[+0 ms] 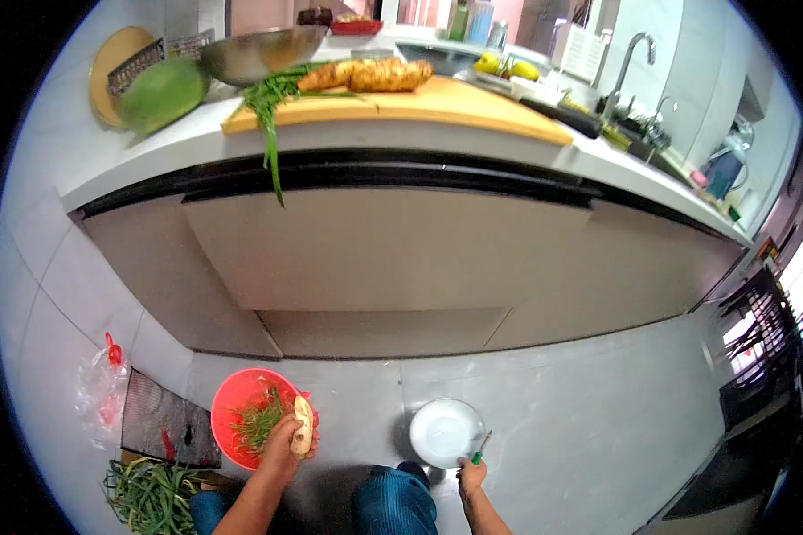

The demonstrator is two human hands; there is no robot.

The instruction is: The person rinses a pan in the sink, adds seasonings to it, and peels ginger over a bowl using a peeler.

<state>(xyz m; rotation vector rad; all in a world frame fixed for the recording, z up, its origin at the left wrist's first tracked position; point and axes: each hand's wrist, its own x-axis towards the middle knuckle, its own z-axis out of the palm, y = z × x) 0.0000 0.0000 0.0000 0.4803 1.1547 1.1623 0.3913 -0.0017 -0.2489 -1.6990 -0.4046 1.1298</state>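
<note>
My left hand (287, 444) is closed around a pale, elongated root vegetable (303, 424) that looks peeled, with a dark spot near its lower end. It is held over the right side of a red basin (226, 426) on the floor, which contains thin green scraps (257, 419). My right hand (471, 474) grips a small green-handled tool (479, 453) with a narrow metal end; whether it is a knife or a peeler I cannot tell. Just left of that hand, a white bowl (447, 432) stands on the floor.
Green leafy stalks (152, 497) and a plastic bag (103, 392) lie at left. On the counter, a wooden board (419, 102) bears brown-spotted roots (388, 76) and long greens (266, 98), near a green melon (163, 95) and metal bowl (263, 55). A faucet (629, 71) rises at right.
</note>
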